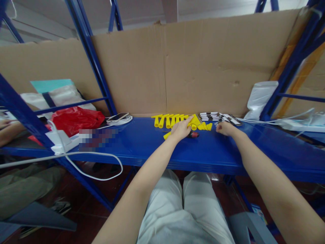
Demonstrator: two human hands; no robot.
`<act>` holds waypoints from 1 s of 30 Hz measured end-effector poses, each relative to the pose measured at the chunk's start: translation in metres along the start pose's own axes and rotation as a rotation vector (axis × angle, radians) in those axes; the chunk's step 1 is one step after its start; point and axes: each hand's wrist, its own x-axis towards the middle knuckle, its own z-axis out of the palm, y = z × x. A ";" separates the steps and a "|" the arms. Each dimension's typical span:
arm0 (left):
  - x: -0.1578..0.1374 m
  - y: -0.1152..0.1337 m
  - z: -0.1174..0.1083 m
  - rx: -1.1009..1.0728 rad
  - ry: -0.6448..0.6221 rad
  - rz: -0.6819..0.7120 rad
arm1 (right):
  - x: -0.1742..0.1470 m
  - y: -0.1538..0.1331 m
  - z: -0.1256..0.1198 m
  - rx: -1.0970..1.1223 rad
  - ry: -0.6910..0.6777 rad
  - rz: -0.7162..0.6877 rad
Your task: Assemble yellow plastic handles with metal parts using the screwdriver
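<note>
My left hand (180, 130) is over the middle of the blue shelf, its index finger and thumb closed at a flat yellow plastic piece (195, 120). Beneath this hand lies a screwdriver (194, 135) with a dark red and black handle, and another yellow part (167, 136) shows beside the wrist. Behind stands a row of yellow tube-ended parts (168, 121). Several small yellow wedges (204, 126) lie between my hands. Farther right, my right hand (224, 129) has its fingers pinched together beside tiny metallic bits (216, 124); whatever they hold is too small to make out.
Black-and-white packets (209, 116) lie along the cardboard back wall (203, 67). A white pouch (261, 98) leans at the right post. On the left are a phone (119, 117) on a coiled cable, a red bag (77, 120), a power strip (61, 141) and another person's arm (12, 132).
</note>
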 end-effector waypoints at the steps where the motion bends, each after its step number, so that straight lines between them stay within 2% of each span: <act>1: 0.000 0.000 0.000 0.004 0.000 -0.001 | -0.001 -0.001 0.000 -0.009 -0.003 0.006; 13: 0.001 -0.001 0.001 0.027 -0.015 -0.003 | -0.003 -0.020 0.007 -0.215 -0.011 -0.012; 20: 0.000 -0.001 0.001 0.002 -0.006 0.004 | 0.000 -0.026 0.013 -0.090 0.079 -0.005; 30: 0.000 -0.001 0.001 -0.044 -0.004 0.001 | 0.007 -0.016 0.014 0.009 0.085 -0.025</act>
